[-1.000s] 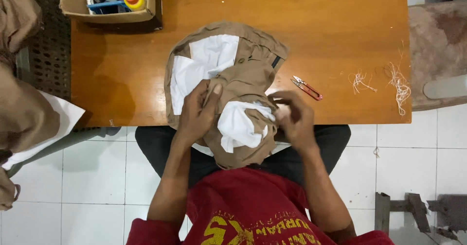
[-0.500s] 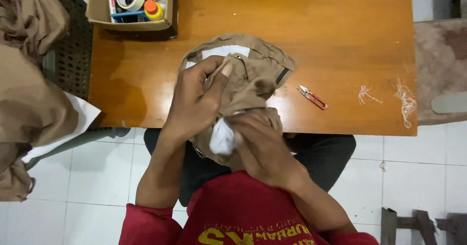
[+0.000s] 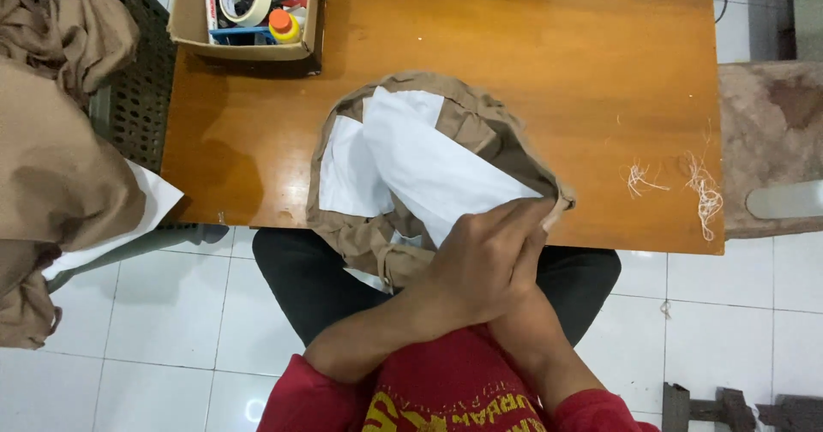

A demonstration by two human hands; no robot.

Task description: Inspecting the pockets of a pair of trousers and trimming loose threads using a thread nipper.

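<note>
Turning the khaki garment (image 3: 480, 132) at the near edge of the surface (image 3: 557, 63), white lining (image 3: 429, 166) showing.
My left hand (image 3: 484, 265) is crossing over my right, its grip pinching the fabric corner by the edge; my right hand is hidden under it, so its grip I can't tell. I'm judging it best to keep the pinch tight on the seam and pull evenly so the lining isn't bunching.

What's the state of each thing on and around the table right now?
Tan garment: inside out, white lining showing, lying over the table's near edge.
Left hand: crossed over the right, gripping the garment's edge.
Right hand: mostly hidden under the left; grip cannot be told.
Cardboard box: open, holding tape roll and markers.
Thread scraps: loose on the table.
Fabric pile: heaped, left of table.
</note>
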